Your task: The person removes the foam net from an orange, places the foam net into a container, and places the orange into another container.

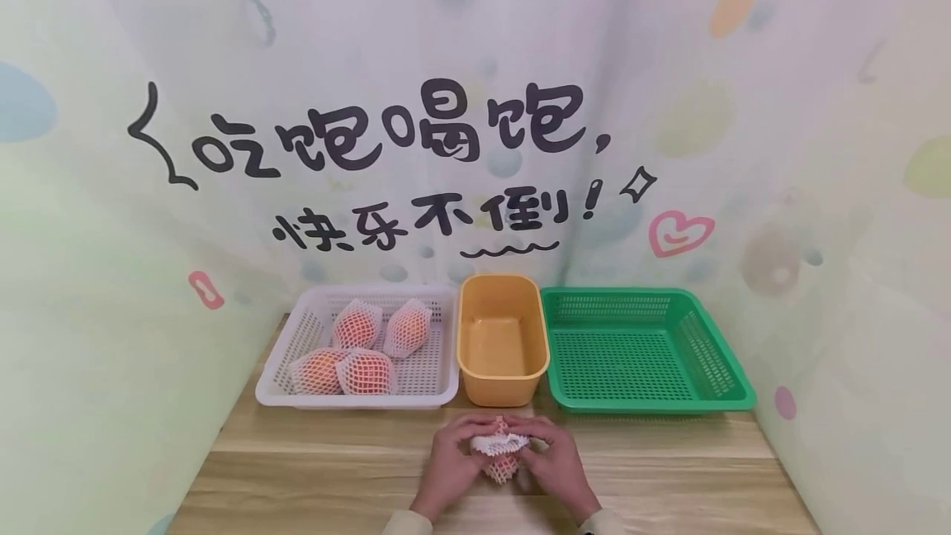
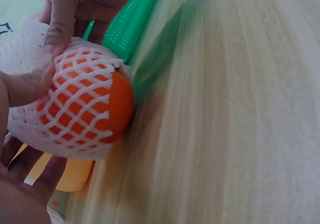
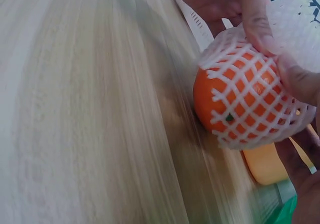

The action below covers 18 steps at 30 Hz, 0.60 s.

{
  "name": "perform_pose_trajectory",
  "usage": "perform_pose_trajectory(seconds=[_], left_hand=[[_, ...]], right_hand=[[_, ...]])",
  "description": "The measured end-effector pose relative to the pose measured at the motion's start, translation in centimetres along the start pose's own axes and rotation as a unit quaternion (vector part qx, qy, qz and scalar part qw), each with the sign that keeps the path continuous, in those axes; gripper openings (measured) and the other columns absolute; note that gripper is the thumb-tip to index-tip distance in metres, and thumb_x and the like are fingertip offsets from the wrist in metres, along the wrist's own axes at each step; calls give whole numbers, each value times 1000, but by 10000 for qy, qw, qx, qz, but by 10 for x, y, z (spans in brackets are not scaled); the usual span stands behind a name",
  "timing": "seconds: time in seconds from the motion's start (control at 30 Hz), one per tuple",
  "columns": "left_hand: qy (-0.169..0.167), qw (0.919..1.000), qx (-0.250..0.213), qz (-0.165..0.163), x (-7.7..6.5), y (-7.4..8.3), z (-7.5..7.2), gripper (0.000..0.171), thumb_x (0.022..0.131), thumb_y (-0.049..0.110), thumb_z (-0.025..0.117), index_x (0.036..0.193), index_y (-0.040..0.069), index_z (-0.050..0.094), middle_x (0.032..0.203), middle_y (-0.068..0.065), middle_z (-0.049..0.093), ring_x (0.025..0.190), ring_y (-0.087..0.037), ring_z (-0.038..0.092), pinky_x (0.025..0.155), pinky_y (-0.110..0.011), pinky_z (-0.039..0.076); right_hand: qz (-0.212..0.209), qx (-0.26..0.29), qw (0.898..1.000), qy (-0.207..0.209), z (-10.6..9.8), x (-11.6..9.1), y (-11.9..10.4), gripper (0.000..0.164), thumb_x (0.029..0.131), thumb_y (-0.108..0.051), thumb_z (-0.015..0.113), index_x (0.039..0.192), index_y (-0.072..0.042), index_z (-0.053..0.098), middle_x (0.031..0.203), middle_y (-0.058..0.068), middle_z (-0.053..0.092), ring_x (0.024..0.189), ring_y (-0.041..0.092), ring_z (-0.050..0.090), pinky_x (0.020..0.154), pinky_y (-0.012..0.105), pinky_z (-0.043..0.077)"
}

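Note:
In front of me, both hands hold an orange fruit [image 2: 122, 104] wrapped in a white foam net [image 1: 501, 443]. My left hand [image 1: 451, 459] grips the net from the left, its thumb on the near side. From the right, my right hand [image 1: 557, 462] grips it too, the two thumbs close together in the wrist views. Around the upper part the net is bunched into a thick white band. One end of the orange skin shows bare past the net's edge, close over the wooden table [image 3: 100, 109].
Behind the hands stand three containers in a row: a white basket [image 1: 357, 401] with several net-wrapped fruits [image 1: 369, 371], a deep yellow bin [image 1: 503, 390] in the middle, and a green basket [image 1: 654, 405] on the right. A printed curtain [image 1: 475, 40] hangs behind them.

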<state>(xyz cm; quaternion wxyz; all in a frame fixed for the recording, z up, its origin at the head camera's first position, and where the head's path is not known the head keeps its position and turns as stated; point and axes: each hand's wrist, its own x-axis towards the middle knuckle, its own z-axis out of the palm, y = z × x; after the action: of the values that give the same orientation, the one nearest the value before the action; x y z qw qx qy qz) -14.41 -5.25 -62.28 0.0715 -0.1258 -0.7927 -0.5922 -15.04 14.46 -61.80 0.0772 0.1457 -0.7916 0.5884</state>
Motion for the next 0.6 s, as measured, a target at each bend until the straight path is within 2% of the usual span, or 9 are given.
perform_pose_trajectory(seconds=[0.07,0.17,0.3,0.4,0.47,0.53,0.6], left_hand=[[109,9999,18,76,0,2,0,49,69,-11,75,108,18,80,117,6,74,116,-16,67,109,-28,48],[266,9996,20,88,1,4,0,56,63,-18,66,100,20,81,110,7,76,111,-14,69,104,-25,50],[397,9987,24,316,2,4,-1,47,69,-15,72,98,21,81,105,7,77,105,-13,69,99,-26,54],[386,9974,60,607,2,2,-2,32,77,0,83,103,18,79,107,5,77,105,-14,69,97,-27,55],[285,9975,46,648,2,0,-3,31,78,13,86,108,18,78,111,5,76,108,-14,68,100,-27,53],[111,9985,-99,520,2,-2,-3,37,78,22,86,114,19,76,117,4,75,114,-14,66,104,-25,51],[-105,9989,-321,320,0,-3,-5,44,80,24,85,122,18,74,124,2,71,120,-14,63,108,-22,48]], right_hand=[[-226,18,9996,188,3,0,-1,37,75,12,79,99,-16,81,110,2,79,101,16,70,93,21,55],[-547,-59,9976,431,7,1,-2,40,72,18,76,97,-13,81,102,4,80,92,14,70,84,21,57],[-614,-203,9966,501,8,1,-5,42,72,17,76,101,-13,80,99,1,78,92,8,67,84,22,57],[-473,-434,9976,277,6,0,-6,39,79,4,81,111,-17,77,109,-3,77,103,9,66,93,29,56],[-312,-526,9981,6,2,0,-5,41,83,-8,83,121,-19,74,120,-4,75,115,11,65,103,38,53],[-131,-473,9983,-315,-1,-1,-3,45,85,-18,83,128,-18,70,128,-3,72,121,13,63,108,43,51],[66,-311,9977,-600,-4,-2,-2,49,86,-23,81,132,-16,67,132,1,71,124,12,62,111,44,50]])
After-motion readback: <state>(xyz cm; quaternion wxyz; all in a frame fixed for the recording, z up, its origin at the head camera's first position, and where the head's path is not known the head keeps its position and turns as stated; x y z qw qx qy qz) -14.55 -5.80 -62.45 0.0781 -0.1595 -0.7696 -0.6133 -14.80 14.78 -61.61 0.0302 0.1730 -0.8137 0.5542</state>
